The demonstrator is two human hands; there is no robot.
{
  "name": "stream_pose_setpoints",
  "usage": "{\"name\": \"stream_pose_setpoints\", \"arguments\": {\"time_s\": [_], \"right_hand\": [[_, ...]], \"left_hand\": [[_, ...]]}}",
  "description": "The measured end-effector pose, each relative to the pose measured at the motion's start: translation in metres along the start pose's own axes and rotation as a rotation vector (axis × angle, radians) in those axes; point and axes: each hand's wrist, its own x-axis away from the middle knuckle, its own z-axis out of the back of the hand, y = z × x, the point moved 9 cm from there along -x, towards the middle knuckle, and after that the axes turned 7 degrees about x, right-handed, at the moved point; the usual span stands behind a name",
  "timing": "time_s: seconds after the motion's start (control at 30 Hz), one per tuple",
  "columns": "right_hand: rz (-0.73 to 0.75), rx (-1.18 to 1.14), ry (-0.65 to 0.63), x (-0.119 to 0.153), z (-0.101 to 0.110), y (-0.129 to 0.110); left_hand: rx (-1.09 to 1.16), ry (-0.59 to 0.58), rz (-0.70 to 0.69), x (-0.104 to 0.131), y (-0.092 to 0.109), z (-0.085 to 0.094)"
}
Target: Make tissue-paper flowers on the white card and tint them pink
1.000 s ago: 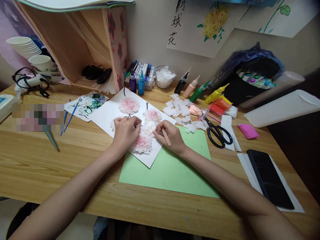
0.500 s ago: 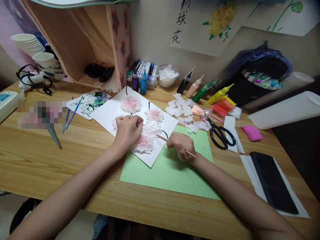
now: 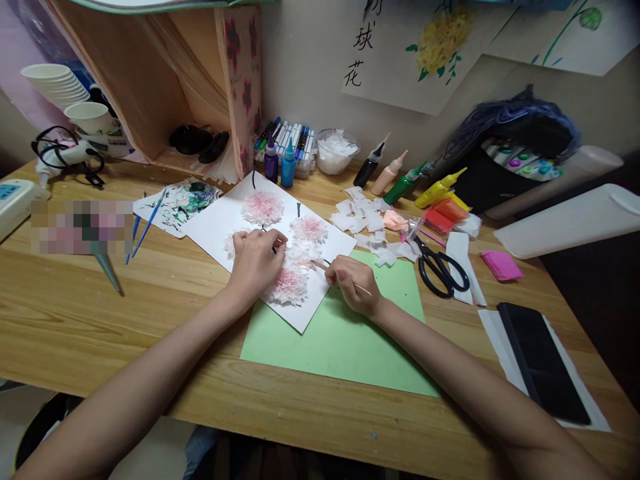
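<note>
Pink tissue flowers [image 3: 287, 285] on the white sheet [image 3: 215, 230]: left hand [image 3: 255, 263] presses them, fingers curled; right hand [image 3: 353, 283] pinches a wooden stick [image 3: 320, 267] beside them.

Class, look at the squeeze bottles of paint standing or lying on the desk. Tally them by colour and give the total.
Purple bottle: 1
Blue bottle: 1
Black bottle: 1
Peach bottle: 1
Green bottle: 1
Yellow bottle: 1
Total: 6
</note>
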Motion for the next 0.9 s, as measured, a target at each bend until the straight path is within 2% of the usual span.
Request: {"name": "stream_pose_setpoints", "arguments": {"time_s": [0.07, 0.2, 0.33, 0.4, 0.5, 0.63, 0.77, 0.83, 0.9], "right_hand": [[-0.144, -0.027, 0.004, -0.007, -0.001, 0.010], [-0.523, -0.170, 0.032, -0.022, -0.006, 0.038], [-0.716, -0.297, 0.046, -0.031, -0.009, 0.056], [-0.729, -0.346, 0.012, -0.031, -0.011, 0.057], [-0.654, -0.424, -0.015, -0.025, -0.004, 0.047], [-0.554, -0.372, 0.118, -0.006, 0.033, 0.045], [-0.574, -0.275, 0.244, 0.015, 0.069, 0.063], [-0.544, -0.260, 0.220, 0.019, 0.072, 0.062], [-0.451, -0.225, 0.127, 0.015, 0.065, 0.050]], "left_hand": [[0.002, -0.001, 0.001, 0.000, 0.000, 0.000], [0.002, -0.008, 0.012, 0.000, -0.001, -0.001], [0.007, -0.008, 0.018, -0.001, 0.000, 0.000], [0.011, -0.007, 0.020, -0.001, 0.000, 0.000], [0.014, -0.005, 0.014, -0.001, -0.001, 0.000], [0.014, 0.003, -0.002, -0.001, 0.000, 0.000], [0.012, -0.006, 0.005, -0.001, 0.000, 0.000], [0.014, -0.011, 0.008, -0.001, 0.000, 0.000], [0.015, -0.012, 0.008, -0.001, 0.000, 0.000]]}}
